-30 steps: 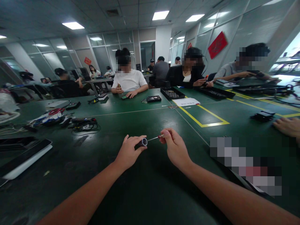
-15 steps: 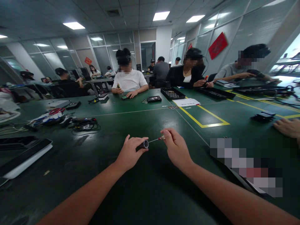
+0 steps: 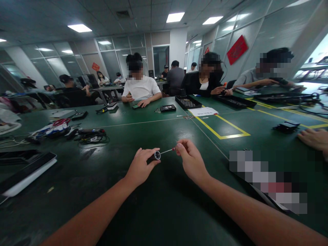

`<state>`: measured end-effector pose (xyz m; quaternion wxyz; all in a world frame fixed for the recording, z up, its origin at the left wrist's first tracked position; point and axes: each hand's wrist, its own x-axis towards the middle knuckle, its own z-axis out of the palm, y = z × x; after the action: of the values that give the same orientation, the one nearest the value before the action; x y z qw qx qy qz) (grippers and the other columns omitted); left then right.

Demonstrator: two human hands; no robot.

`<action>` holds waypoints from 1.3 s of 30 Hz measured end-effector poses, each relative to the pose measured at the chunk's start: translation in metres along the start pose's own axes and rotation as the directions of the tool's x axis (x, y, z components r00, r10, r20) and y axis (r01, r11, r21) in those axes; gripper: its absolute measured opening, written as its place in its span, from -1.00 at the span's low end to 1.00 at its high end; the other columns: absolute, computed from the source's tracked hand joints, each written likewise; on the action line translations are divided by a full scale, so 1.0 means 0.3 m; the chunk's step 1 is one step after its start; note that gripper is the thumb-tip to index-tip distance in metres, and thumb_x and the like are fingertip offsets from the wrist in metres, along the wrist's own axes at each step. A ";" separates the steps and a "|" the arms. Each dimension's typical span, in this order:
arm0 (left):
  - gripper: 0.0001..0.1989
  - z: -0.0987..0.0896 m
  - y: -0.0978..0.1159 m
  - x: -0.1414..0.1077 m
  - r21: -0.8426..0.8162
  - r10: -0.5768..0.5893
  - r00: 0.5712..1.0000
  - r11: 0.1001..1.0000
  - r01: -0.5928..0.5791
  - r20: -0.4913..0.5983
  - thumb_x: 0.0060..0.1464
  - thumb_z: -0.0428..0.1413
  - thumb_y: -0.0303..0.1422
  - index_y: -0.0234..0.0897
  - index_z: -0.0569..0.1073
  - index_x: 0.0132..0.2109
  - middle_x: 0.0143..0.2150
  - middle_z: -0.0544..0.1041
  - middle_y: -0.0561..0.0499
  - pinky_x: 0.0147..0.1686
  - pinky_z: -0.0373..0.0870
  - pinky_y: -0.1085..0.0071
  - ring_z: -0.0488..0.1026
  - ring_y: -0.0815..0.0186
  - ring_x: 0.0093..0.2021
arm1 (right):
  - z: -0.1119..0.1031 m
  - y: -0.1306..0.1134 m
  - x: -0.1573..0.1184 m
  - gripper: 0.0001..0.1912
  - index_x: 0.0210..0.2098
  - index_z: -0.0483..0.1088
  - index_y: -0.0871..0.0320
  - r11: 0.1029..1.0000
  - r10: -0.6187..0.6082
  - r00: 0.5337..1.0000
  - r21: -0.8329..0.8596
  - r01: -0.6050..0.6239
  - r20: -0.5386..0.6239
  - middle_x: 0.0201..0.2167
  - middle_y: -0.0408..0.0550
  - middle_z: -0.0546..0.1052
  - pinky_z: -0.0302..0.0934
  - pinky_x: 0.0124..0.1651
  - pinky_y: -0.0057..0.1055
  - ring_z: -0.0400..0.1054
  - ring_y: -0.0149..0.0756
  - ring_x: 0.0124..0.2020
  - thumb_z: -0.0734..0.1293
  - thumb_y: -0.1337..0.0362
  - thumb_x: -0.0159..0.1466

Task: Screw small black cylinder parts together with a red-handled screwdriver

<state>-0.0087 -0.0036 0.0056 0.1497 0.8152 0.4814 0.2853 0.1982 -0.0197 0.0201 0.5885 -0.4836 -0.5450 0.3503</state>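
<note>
In the head view my left hand grips a short dark cylinder with a pale ring around its open end, which faces right. My right hand is closed on the red handle of a thin screwdriver. The screwdriver's shaft points left, and its tip is at the cylinder's ringed end. How far the tip goes inside is too small to tell. Both hands are held above the green table.
At left lie bundled cables and a black-and-white device. Across the table are a black parts tray, a paper sheet and several seated people. Another person's hand rests at right, near a small black part.
The cylinder's ringed end has turned slightly, and the screwdriver handle sits a little further left. My hands have otherwise hardly moved.
</note>
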 end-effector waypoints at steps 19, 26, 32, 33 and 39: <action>-0.61 -0.001 -0.008 0.012 0.030 0.036 0.998 0.999 -0.037 0.045 0.22 0.16 -0.35 -0.06 0.43 0.19 0.05 0.54 0.00 0.16 0.27 0.06 0.42 0.15 0.03 | -0.001 0.027 0.021 -0.68 -0.24 0.37 0.11 0.996 0.069 0.997 0.051 -0.067 -0.041 -0.41 -0.10 0.48 0.29 -0.26 -0.28 0.38 -0.27 -0.38 0.23 -0.03 0.35; -0.61 -0.005 -0.003 0.011 0.046 0.029 0.999 0.998 -0.031 0.044 0.21 0.19 -0.36 -0.06 0.45 0.17 0.03 0.55 0.03 0.16 0.25 0.08 0.43 0.16 0.02 | -0.010 -0.005 0.001 -0.72 -0.23 0.35 0.10 0.981 -0.054 0.999 -0.189 0.051 -0.009 -0.38 -0.09 0.50 0.24 -0.21 -0.27 0.39 -0.24 -0.34 0.15 0.05 0.42; -0.60 0.006 -0.021 0.011 0.045 0.030 0.999 0.998 -0.031 0.034 0.21 0.18 -0.33 -0.04 0.44 0.18 0.05 0.55 0.01 0.12 0.30 0.10 0.43 0.15 0.04 | -0.022 -0.016 0.000 -0.74 -0.24 0.34 0.09 0.959 -0.096 0.994 -0.272 0.081 -0.043 -0.38 -0.07 0.51 0.20 -0.26 -0.29 0.39 -0.22 -0.35 0.14 0.08 0.43; -0.60 0.007 -0.022 0.011 0.042 0.030 0.999 0.999 -0.031 0.037 0.21 0.19 -0.33 -0.04 0.44 0.18 0.05 0.55 0.01 0.12 0.30 0.10 0.43 0.15 0.04 | -0.022 -0.018 0.000 -0.73 -0.23 0.34 0.08 0.959 -0.103 0.993 -0.270 0.086 -0.051 -0.39 -0.07 0.50 0.20 -0.26 -0.30 0.39 -0.22 -0.35 0.13 0.08 0.43; -0.58 0.008 -0.018 0.008 0.012 0.014 0.999 1.000 -0.015 0.047 0.18 0.21 -0.35 -0.04 0.44 0.18 0.02 0.55 0.04 0.15 0.29 0.10 0.43 0.16 0.02 | -0.019 -0.026 -0.005 -0.73 -0.24 0.33 0.07 0.956 -0.128 0.991 -0.267 0.117 -0.026 -0.39 -0.09 0.50 0.19 -0.26 -0.31 0.38 -0.23 -0.37 0.13 0.07 0.43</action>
<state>-0.0101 0.0012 0.0016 0.1538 0.8259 0.4735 0.2644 0.2027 -0.0245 0.0275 0.5507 -0.5308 -0.6030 0.2265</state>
